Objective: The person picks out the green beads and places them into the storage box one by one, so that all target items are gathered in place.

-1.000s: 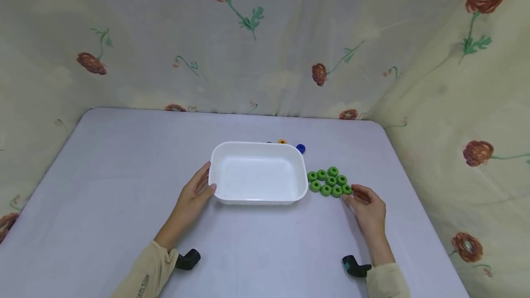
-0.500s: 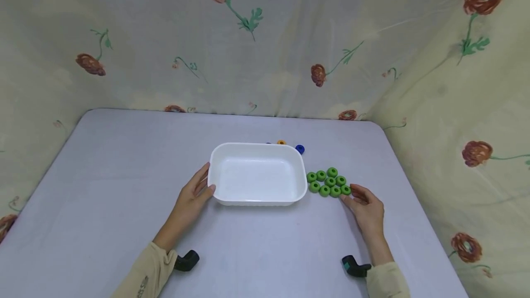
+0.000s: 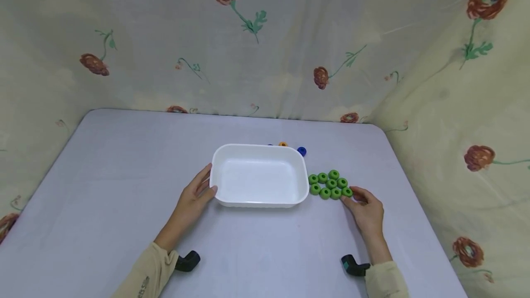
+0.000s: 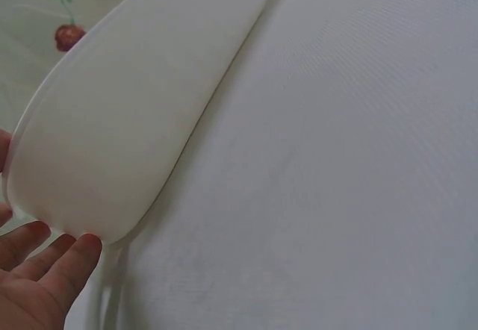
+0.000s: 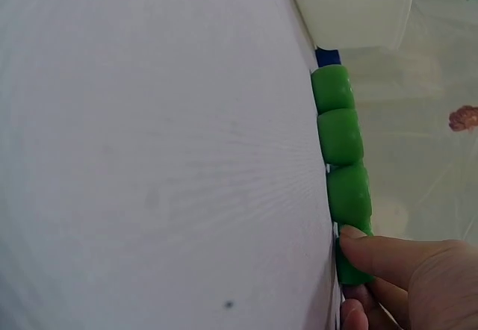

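A white plastic tray (image 3: 258, 176), with nothing lying in it, stands mid-table. My left hand (image 3: 192, 201) grips its left end, thumb at the near corner and fingers against the end wall. In the left wrist view, the left fingertips (image 4: 71, 259) touch the tray's outer wall. Right of the tray lies a tight cluster of green beads (image 3: 331, 183), thick and round with a centre hole. My right hand (image 3: 367, 210) pinches the nearest bead on the right (image 3: 347, 191) between thumb and finger. The right wrist view shows the thumb (image 5: 358, 244) on that bead, beside a row of others.
Behind the tray lie a yellow bead (image 3: 283, 144) and a blue bead (image 3: 302, 151); another blue one is mostly hidden by the rim. Black wrist devices (image 3: 188, 261) sit at both cuffs. Flowered cloth (image 3: 265, 59) hangs around the white table (image 3: 145, 160).
The whole head view has shifted slightly. Both hands, the tray and the beads keep nearly the same places.
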A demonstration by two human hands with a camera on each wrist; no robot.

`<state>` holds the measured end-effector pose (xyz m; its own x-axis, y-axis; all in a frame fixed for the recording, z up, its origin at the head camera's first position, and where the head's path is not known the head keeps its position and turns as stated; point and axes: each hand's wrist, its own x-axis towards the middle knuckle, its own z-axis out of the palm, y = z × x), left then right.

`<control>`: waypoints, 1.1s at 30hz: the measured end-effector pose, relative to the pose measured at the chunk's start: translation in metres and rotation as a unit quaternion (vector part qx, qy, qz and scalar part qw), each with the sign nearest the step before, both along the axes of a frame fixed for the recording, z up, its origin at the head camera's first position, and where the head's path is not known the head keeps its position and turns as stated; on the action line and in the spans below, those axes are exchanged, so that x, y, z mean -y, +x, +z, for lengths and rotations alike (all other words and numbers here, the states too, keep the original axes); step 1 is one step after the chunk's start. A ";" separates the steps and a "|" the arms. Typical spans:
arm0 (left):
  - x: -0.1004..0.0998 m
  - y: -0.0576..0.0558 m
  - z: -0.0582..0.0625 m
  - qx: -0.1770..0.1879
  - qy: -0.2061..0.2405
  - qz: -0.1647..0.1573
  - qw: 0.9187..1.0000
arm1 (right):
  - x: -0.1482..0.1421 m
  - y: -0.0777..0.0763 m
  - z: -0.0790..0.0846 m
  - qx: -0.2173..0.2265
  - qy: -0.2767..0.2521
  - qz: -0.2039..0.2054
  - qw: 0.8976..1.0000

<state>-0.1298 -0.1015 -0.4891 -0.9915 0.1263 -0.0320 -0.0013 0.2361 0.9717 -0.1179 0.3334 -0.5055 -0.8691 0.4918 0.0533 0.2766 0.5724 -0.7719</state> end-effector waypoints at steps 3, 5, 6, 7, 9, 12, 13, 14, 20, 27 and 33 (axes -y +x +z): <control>0.000 0.000 -0.001 -0.001 0.005 -0.001 1.000 | 0.001 -0.001 0.000 -0.003 0.005 -0.008 1.000; 0.001 0.001 -0.001 -0.003 0.009 -0.001 1.000 | 0.002 -0.001 0.001 -0.003 0.005 -0.010 1.000; 0.001 0.001 -0.001 -0.003 0.011 -0.001 1.000 | 0.002 -0.001 0.002 -0.002 0.004 -0.010 1.000; 0.001 0.001 -0.001 -0.004 0.011 -0.001 1.000 | 0.002 -0.001 0.003 0.000 0.003 -0.010 1.000; 0.001 0.001 0.000 -0.005 0.013 0.000 1.000 | 0.002 -0.001 0.005 0.006 -0.005 -0.013 1.000; 0.001 0.001 0.001 -0.007 0.014 -0.001 1.000 | 0.002 -0.001 0.008 0.020 -0.022 -0.024 0.999; 0.001 0.001 0.002 -0.007 0.016 -0.002 1.000 | 0.003 -0.001 0.009 0.025 -0.029 -0.028 0.999; 0.001 0.001 0.002 -0.006 0.016 -0.002 1.000 | 0.003 -0.001 0.010 0.027 -0.037 -0.033 0.998; 0.001 0.000 0.002 -0.005 0.012 -0.005 1.000 | 0.011 -0.001 0.025 0.000 -0.048 -0.030 0.998; 0.000 0.002 0.001 -0.004 0.010 0.001 1.000 | 0.049 -0.004 0.059 -0.044 -0.037 0.025 0.998; -0.004 0.001 0.000 -0.001 0.016 -0.002 1.000 | 0.091 -0.011 0.085 -0.033 -0.047 0.088 0.994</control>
<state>-0.1288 -0.0979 -0.4895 -0.9910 0.1312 -0.0259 0.0015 0.2045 0.9789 -0.1288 0.2423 -0.4205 -0.9380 0.3385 0.0746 0.1250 0.5311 -0.8380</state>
